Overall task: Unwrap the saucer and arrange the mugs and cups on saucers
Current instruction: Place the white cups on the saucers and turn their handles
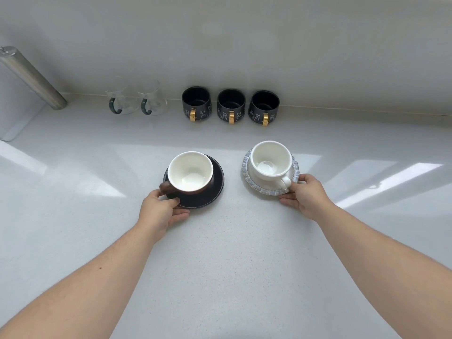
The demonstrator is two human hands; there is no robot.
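A brown cup (190, 171) with a white inside stands on a dark saucer (215, 189) at the middle of the white counter. My left hand (160, 211) grips the near left rim of that saucer, just below the cup's handle. To the right, a white cup (270, 160) sits on a white saucer with a blue ruffled edge (263, 188). My right hand (305, 194) holds this saucer's near right rim, beside the cup's handle. Both cups are upright and empty.
Along the back wall stand three black mugs with gold handles (231, 106) and two clear glass mugs with green handles (137, 99). A metal cylinder (31, 77) leans at the far left. The white counter (220, 265) spreads wide in front of me.
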